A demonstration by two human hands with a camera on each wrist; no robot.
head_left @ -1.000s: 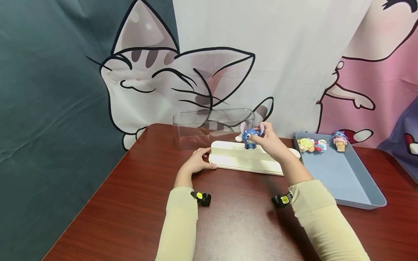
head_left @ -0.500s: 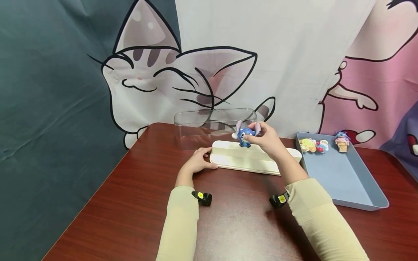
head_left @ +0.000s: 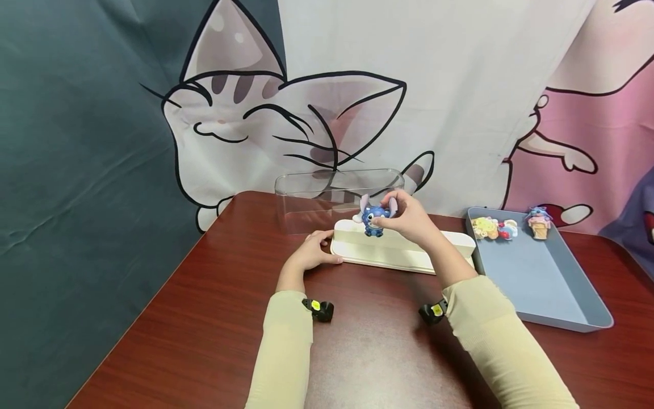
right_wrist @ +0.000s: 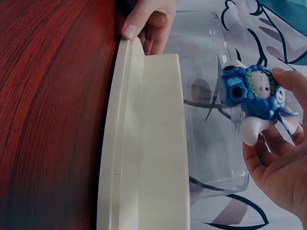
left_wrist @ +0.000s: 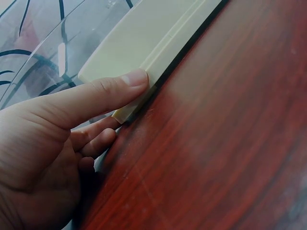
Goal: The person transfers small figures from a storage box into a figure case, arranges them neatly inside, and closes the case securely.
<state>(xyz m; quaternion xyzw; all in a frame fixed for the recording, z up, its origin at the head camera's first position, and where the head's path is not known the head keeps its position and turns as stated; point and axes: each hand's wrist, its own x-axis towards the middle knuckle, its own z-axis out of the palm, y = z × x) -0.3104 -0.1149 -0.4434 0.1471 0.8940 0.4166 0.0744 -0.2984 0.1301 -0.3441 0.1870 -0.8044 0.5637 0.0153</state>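
Note:
My right hand (head_left: 411,218) pinches a small blue figurine (head_left: 374,220) with large pinkish-lilac ears, between thumb and fingers. It is held upright over the left part of a cream stepped display base (head_left: 393,260). In the right wrist view the figurine (right_wrist: 259,91) shows a white face inside a blue costume, plus white ear-like parts. My left hand (head_left: 311,253) holds the base's left end. In the left wrist view that hand (left_wrist: 62,129) has its thumb along the front edge of the base (left_wrist: 124,48), and its fingers curl round the corner.
Behind the base stands a clear plastic cover (head_left: 332,199), close to the printed curtain (head_left: 460,113). A blue-grey tray (head_left: 536,289) lies at the right, with a yellow-and-red figurine cluster (head_left: 493,228) and an ice-cream-cone figurine (head_left: 539,223) near its far end. All stand on a dark red wooden table (head_left: 204,318).
My right hand has moved left with the blue figurine, along the base towards its left end, and slightly lower at the last. The left hand keeps its hold on the base.

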